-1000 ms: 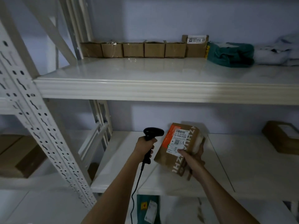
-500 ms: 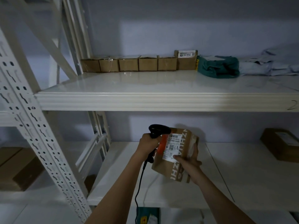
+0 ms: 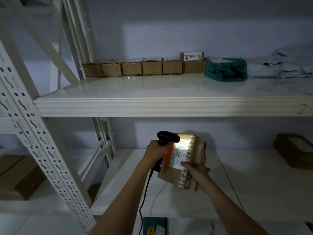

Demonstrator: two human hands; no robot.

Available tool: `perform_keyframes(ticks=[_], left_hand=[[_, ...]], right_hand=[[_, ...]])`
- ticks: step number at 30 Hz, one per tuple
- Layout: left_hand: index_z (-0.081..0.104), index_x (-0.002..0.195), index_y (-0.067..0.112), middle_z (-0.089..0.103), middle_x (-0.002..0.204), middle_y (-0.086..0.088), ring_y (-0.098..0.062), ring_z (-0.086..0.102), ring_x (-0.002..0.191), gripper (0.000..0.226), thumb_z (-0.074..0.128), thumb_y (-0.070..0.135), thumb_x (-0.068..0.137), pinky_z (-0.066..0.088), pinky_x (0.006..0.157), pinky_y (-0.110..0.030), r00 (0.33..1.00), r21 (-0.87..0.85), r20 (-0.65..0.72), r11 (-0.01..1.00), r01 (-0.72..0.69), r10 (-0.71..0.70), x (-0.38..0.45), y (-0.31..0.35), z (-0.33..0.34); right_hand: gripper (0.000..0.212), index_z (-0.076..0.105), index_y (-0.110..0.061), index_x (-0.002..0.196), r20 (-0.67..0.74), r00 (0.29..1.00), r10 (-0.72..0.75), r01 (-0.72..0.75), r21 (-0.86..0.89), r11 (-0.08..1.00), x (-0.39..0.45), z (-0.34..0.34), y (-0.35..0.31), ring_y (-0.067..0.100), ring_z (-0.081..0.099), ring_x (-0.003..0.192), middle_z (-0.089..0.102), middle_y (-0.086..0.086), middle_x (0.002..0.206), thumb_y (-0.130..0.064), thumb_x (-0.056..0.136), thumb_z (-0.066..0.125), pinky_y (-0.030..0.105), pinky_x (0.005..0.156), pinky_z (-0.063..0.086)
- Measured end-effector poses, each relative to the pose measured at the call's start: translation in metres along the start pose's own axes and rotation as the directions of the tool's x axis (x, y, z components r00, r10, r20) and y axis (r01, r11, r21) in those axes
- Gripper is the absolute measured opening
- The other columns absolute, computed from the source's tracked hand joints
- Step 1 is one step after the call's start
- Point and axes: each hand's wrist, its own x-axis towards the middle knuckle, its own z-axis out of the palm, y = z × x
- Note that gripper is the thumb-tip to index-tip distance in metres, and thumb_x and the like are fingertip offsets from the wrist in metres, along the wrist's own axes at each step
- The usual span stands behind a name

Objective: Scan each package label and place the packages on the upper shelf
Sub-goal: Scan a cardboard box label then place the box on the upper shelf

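While the right hand (image 3: 196, 172) grips the tilted package (image 3: 182, 162) at lower centre, the left hand (image 3: 155, 150) clasps the scanner (image 3: 166, 138), lighting its label (image 3: 178, 154); six boxes (image 3: 144, 67) line the upper shelf (image 3: 169, 106).

Six boxes (image 3: 153, 66) — one scanner (image 3: 166, 138)

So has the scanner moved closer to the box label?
Yes. The scanner now overlaps the held box, its light on the label; earlier a gap showed.

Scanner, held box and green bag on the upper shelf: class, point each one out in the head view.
scanner (image 3: 166, 137), head view, on its black head.
held box (image 3: 171, 177), head view, on the bare cardboard below the label.
green bag (image 3: 226, 70), head view, on its folded front.
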Motion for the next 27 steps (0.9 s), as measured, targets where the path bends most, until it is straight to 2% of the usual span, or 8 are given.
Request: perform_keyframes(ticks=[4,8,12,17,22,25,27], left_hand=[[0.063,0.078,0.010,0.056,0.059,-0.003,-0.015,0.048,0.045,0.030,0.063,0.039,0.070,0.042,0.048,-0.026,1.000,0.002,-0.003,1.000,-0.003,0.003,0.001,-0.003,0.001],[0.063,0.079,0.011,0.057,0.057,-0.001,-0.014,0.050,0.045,0.025,0.062,0.036,0.074,0.044,0.049,-0.026,1.000,0.004,-0.014,1.000,0.008,-0.008,0.002,-0.006,0.000],[0.063,0.081,0.007,0.057,0.059,-0.005,-0.018,0.050,0.046,0.026,0.060,0.033,0.075,0.045,0.049,-0.028,0.999,0.000,-0.035,1.000,0.030,-0.030,0.004,-0.006,-0.001],[0.065,0.082,0.007,0.058,0.061,-0.005,-0.018,0.051,0.046,0.025,0.061,0.032,0.077,0.045,0.049,-0.027,0.998,0.008,-0.046,0.999,0.034,-0.034,0.008,-0.006,-0.001],[0.066,0.086,0.008,0.059,0.058,-0.003,-0.016,0.051,0.044,0.024,0.062,0.030,0.077,0.044,0.046,-0.025,0.997,-0.009,-0.059,0.999,0.048,-0.048,0.009,-0.009,-0.002],[0.063,0.092,0.006,0.058,0.060,-0.007,-0.018,0.052,0.044,0.016,0.061,0.016,0.080,0.045,0.045,-0.025,0.996,-0.048,-0.050,0.996,0.070,-0.072,0.013,-0.020,-0.006],[0.058,0.088,0.002,0.055,0.061,-0.010,-0.020,0.054,0.045,0.005,0.058,0.001,0.083,0.048,0.047,-0.028,0.993,-0.079,-0.046,0.992,0.101,-0.105,0.017,-0.037,-0.009]], right_hand=[[0.132,-0.005,-0.065,0.145,0.010,1.000,0.011,-0.011,0.003,1.000,0.000,-0.001,-0.002,0.033,0.045,0.126,0.040,0.015,0.142,-0.045,0.057,0.091,0.044,0.098,0.046],[0.132,-0.008,-0.066,0.145,0.012,1.000,0.014,-0.014,0.004,1.000,-0.001,-0.002,-0.003,0.033,0.042,0.130,0.042,0.015,0.141,-0.042,0.061,0.090,0.045,0.102,0.044],[0.132,-0.008,-0.067,0.144,0.010,1.000,0.022,-0.022,-0.006,1.000,-0.002,-0.001,-0.004,0.034,0.041,0.130,0.040,0.015,0.141,-0.042,0.060,0.090,0.045,0.100,0.043],[0.133,-0.004,-0.065,0.145,0.016,0.999,0.047,-0.047,-0.020,0.999,-0.001,-0.001,-0.006,0.034,0.044,0.128,0.040,0.015,0.140,-0.051,0.052,0.090,0.044,0.099,0.046],[0.131,-0.006,-0.065,0.145,0.027,0.997,0.073,-0.073,-0.035,0.997,0.002,-0.002,-0.005,0.023,0.038,0.106,0.033,0.016,0.138,-0.050,0.056,0.089,0.038,0.091,0.045],[0.131,-0.005,-0.061,0.148,0.028,0.997,0.079,-0.078,-0.017,0.997,0.003,-0.003,-0.002,0.030,0.044,0.120,0.036,0.018,0.141,-0.047,0.059,0.089,0.037,0.091,0.044],[0.130,-0.005,-0.060,0.148,0.060,0.995,0.075,-0.075,0.009,0.997,0.004,-0.004,0.001,0.035,0.045,0.131,0.044,0.017,0.141,-0.048,0.059,0.089,0.044,0.102,0.047]])
